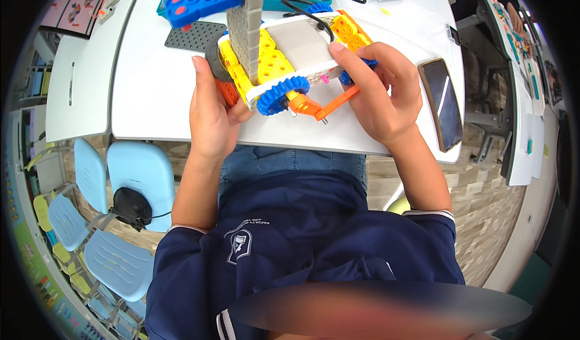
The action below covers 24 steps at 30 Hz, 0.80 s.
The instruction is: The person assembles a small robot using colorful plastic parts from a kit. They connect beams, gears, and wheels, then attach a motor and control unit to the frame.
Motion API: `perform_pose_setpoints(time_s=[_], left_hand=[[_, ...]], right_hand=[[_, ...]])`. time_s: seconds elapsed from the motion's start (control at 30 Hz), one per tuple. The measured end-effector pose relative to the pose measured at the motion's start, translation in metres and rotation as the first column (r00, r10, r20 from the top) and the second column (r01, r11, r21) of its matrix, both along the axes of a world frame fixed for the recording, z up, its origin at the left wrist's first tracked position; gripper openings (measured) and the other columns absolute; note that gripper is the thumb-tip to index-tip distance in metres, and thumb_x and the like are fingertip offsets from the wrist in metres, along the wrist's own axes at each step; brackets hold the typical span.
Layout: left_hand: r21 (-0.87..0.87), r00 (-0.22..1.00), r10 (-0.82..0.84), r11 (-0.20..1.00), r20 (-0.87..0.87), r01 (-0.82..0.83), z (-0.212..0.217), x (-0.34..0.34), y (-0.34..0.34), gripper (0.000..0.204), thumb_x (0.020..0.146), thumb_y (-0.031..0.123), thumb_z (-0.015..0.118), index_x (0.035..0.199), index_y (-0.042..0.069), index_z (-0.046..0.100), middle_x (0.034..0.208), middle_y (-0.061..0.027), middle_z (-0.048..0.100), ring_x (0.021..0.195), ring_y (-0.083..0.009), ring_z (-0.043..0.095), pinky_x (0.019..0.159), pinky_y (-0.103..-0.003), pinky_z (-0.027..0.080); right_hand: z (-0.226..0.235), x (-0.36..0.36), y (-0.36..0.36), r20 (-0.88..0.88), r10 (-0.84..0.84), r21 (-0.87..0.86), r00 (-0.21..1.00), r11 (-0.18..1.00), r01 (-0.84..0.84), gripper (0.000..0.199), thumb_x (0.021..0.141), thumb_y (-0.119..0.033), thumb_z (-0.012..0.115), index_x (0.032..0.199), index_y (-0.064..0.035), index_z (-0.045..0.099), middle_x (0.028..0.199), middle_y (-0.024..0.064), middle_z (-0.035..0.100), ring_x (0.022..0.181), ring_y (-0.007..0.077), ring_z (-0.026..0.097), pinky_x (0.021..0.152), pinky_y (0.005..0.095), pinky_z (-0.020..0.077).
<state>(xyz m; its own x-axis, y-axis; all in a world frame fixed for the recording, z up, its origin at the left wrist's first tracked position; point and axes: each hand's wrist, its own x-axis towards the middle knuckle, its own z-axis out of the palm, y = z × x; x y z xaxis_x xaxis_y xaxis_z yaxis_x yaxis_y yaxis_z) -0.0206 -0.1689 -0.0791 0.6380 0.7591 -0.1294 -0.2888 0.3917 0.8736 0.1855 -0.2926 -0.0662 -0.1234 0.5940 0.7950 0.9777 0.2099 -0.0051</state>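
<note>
1. Left hand (211, 113) clasps the block model (284, 56) at its left side, steadying it above the desk's (157, 98) near edge.
2. Right hand (380, 92) grips its right end, fingers at the orange arm (335, 103).

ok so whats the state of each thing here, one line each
toy vehicle model: lifted at the table edge, gripped from both sides
left hand: shut on the model's left end
right hand: shut on the model's right end, fingers over the top
blue gear: mounted on the near side
phone: flat on the table, screen dark
grey perforated plate: lying flat
</note>
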Motion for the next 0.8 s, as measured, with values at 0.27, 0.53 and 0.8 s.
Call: perform_pose_setpoints(time_s=[0.27,0.53,0.8], left_hand=[[-0.084,0.996,0.018,0.996,0.091,-0.010,-0.018,-0.004,0.000,0.071,0.107,0.063,0.024,0.129,0.005,0.057,0.097,-0.0066,0.070,0.048,-0.0023,0.023,0.045,-0.021,0.018],[-0.200,0.993,0.031,0.980,0.113,-0.007,-0.020,-0.006,0.005,0.066,0.108,0.060,0.029,0.128,0.006,0.060,0.100,-0.0073,0.072,0.045,-0.0014,0.021,0.041,-0.019,0.016],[-0.207,0.993,0.055,0.978,0.101,-0.033,-0.021,-0.005,0.004,0.061,0.108,0.058,0.032,0.128,0.008,0.060,0.103,-0.0062,0.072,0.044,0.0002,0.021,0.039,-0.018,0.016]], right_hand=[[-0.004,0.001,0.006,0.083,-0.007,0.122,0.997,0.993,-0.003,0.047,0.064,-0.008,0.075,0.111,-0.0096,0.079,0.102,0.0058,0.059,0.071,0.0110,0.059,0.051,0.0219,0.0492],[-0.010,-0.003,0.007,0.075,0.012,0.152,0.997,0.988,-0.023,0.045,0.066,-0.008,0.077,0.111,-0.0094,0.079,0.103,0.0056,0.059,0.072,0.0107,0.060,0.052,0.0218,0.0496],[-0.014,-0.002,0.006,0.080,0.046,0.154,0.996,0.986,-0.058,0.039,0.069,-0.009,0.077,0.108,-0.0095,0.078,0.105,0.0059,0.061,0.076,0.0110,0.062,0.053,0.0216,0.0504]])
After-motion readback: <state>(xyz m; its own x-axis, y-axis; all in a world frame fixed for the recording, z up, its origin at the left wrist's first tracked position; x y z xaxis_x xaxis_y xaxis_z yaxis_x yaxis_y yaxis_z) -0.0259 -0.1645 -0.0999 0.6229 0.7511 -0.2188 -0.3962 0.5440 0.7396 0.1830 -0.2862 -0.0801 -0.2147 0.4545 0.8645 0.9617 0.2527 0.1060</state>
